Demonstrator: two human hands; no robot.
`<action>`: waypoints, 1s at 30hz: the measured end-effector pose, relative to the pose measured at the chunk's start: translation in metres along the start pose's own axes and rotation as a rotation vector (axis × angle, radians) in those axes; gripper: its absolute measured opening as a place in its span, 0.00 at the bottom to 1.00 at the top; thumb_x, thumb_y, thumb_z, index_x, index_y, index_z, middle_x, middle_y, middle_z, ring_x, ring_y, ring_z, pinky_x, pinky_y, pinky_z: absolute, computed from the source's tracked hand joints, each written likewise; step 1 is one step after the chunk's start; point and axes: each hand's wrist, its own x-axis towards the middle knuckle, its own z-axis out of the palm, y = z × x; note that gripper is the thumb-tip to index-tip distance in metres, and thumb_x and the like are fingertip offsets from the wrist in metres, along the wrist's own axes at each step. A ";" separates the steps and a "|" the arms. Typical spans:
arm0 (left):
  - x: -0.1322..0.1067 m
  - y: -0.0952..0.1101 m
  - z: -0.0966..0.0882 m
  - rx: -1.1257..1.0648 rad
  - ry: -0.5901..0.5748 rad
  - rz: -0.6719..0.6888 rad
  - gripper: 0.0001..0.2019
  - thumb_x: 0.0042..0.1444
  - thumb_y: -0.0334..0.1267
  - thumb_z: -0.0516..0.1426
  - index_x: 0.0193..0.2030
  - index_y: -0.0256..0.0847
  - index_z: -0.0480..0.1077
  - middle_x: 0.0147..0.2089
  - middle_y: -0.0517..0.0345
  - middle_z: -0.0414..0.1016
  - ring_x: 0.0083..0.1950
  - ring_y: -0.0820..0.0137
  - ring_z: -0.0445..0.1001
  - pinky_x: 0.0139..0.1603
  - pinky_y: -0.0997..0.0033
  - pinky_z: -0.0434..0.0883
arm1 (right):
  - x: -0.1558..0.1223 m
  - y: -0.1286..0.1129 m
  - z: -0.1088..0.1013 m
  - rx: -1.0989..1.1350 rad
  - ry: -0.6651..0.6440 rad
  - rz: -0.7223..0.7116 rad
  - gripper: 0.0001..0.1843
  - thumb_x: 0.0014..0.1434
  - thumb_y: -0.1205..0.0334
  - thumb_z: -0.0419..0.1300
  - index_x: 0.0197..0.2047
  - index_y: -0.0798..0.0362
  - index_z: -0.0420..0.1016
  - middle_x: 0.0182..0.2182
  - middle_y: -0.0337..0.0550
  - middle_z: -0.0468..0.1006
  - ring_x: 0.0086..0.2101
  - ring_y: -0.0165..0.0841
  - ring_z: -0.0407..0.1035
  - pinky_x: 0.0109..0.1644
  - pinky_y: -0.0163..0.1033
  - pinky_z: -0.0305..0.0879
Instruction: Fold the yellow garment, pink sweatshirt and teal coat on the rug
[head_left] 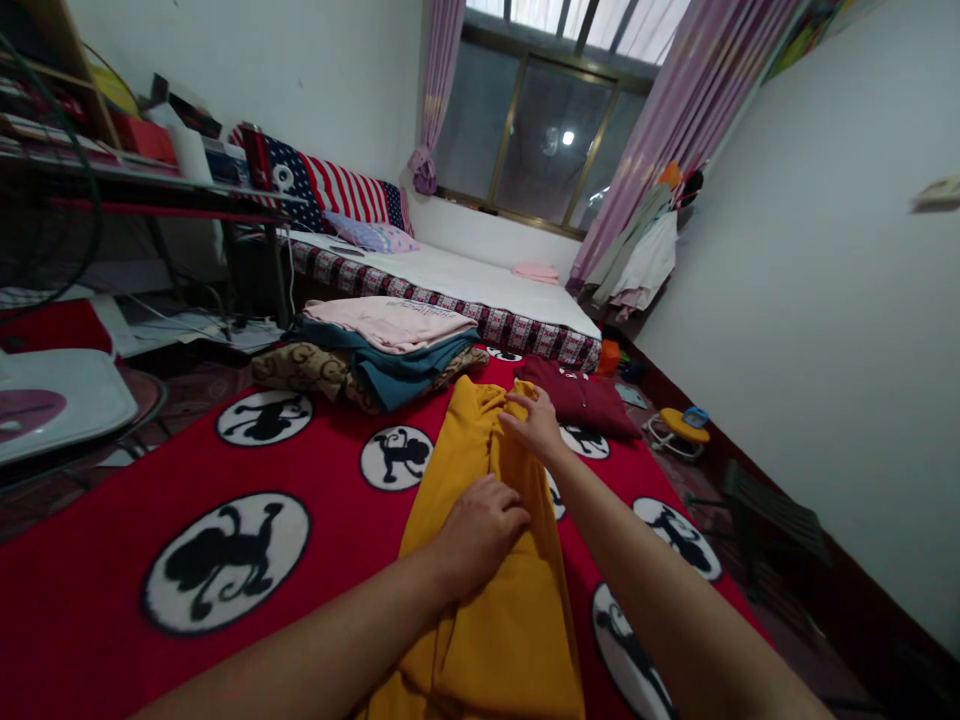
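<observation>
A mustard-yellow garment [499, 625] lies lengthwise on the red blanket, its far end bunched into gathers. My left hand [480, 530] is on the middle of it, fingers curled into the cloth; the fingertips are partly hidden. Farther up, my right hand [536, 422] touches the gathered far end, its fingers bent and spread apart. Just beyond, to the right, is a folded maroon garment [581, 398] with a drawstring. On the far left sits a pile of folded clothes, with a pale pink top [397, 322] over a teal garment [401, 372] and a brown patterned one [304, 368].
The red blanket [337, 545] bears black monkey figures in white circles. Behind it stands a bed [480, 270] below a window. To the left are a cluttered desk [187, 190] and a white chair [67, 400]. A dark folding stool [776, 510] and yellow seat [682, 425] are right.
</observation>
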 end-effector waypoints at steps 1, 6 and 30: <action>0.000 0.000 -0.001 -0.025 0.001 0.023 0.09 0.63 0.35 0.54 0.38 0.42 0.77 0.39 0.52 0.76 0.44 0.65 0.72 0.51 0.60 0.69 | 0.006 0.004 0.005 0.081 0.019 0.055 0.17 0.37 0.63 0.70 0.35 0.52 0.81 0.51 0.51 0.73 0.57 0.47 0.62 0.63 0.51 0.54; -0.004 0.002 -0.005 -0.076 0.112 -0.072 0.19 0.54 0.35 0.62 0.53 0.47 0.73 0.68 0.46 0.58 0.69 0.52 0.54 0.66 0.44 0.57 | 0.017 0.037 0.014 0.308 0.173 0.220 0.19 0.46 0.53 0.61 0.39 0.56 0.78 0.35 0.47 0.79 0.39 0.40 0.73 0.46 0.46 0.69; -0.001 -0.006 -0.008 -0.207 0.393 -0.628 0.21 0.58 0.38 0.56 0.59 0.45 0.67 0.72 0.48 0.48 0.73 0.57 0.47 0.70 0.50 0.53 | 0.052 0.017 0.054 -0.512 -0.123 0.205 0.15 0.50 0.65 0.62 0.43 0.58 0.75 0.39 0.52 0.79 0.39 0.40 0.74 0.40 0.37 0.65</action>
